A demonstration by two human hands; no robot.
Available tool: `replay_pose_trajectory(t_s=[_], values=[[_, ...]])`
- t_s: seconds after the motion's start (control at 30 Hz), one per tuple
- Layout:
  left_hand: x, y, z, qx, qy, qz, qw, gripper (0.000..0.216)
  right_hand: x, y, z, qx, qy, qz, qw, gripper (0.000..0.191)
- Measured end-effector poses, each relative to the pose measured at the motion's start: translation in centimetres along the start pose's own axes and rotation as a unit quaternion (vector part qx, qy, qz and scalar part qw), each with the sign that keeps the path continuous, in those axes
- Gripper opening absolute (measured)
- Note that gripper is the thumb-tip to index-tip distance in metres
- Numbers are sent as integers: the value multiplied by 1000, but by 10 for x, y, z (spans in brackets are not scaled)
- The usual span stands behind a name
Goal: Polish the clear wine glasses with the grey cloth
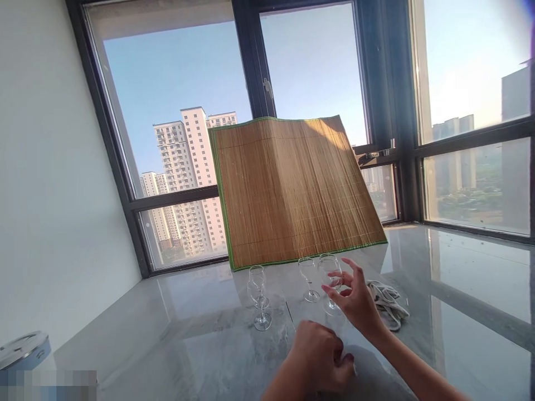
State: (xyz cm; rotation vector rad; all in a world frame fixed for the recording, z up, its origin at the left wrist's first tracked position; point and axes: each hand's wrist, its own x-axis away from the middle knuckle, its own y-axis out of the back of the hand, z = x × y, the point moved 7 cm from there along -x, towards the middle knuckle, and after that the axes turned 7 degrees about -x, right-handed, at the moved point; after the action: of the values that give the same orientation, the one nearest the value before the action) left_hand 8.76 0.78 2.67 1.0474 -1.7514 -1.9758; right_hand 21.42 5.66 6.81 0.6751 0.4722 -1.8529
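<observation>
Head view: from here I see the right hand [355, 301] with its fingers parted at a stemmed glass [329, 266], though I can't tell whether they touch it; the left hand [318, 356] is curled nearer me, anything inside it hidden. I'd keep any grip light and level on the bowl, clear of the neighbouring glass [311, 296]. Two more glasses [263, 321] stand leftward on the glossy grey surface [188, 340]. A slatted mat [292, 189] stands before the windows [175, 72]; white cord [388, 303] lies bundled beside the right hand.

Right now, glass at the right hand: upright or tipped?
Upright: the stemmed glass has its rim on top, stem below, foot down on the grey surface.
</observation>
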Motion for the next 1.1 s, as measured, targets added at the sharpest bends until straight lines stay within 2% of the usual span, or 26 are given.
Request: replay_pose_trajectory(t_s=[0.13,0.3,0.4,0.47,0.63,0.83,0.97,1.1], values=[[2,1,-3,-33,-14,31,999,17,-7,-43,24,-30,1,78,996,79],[8,9,1,-18,15,22,999,14,-27,-114,39,58,5,193,979,79],[11,10,5,0,36,29,999,14,-36,-145,40,106,-30,223,969,78],[11,8,6,5,40,26,999,13,-36,-157,35,133,-62,223,964,77],[8,7,4,9,11,-15,1000,7,-25,-162,7,169,-139,191,957,78],[7,11,3,29,0,-15,999,6,-19,-166,-26,175,-168,222,944,79],[6,10,4,28,11,2,1000,4,-20,-167,-29,174,-164,233,942,79],[8,7,9,28,38,21,999,6,-19,-159,-15,200,-121,250,940,89]])
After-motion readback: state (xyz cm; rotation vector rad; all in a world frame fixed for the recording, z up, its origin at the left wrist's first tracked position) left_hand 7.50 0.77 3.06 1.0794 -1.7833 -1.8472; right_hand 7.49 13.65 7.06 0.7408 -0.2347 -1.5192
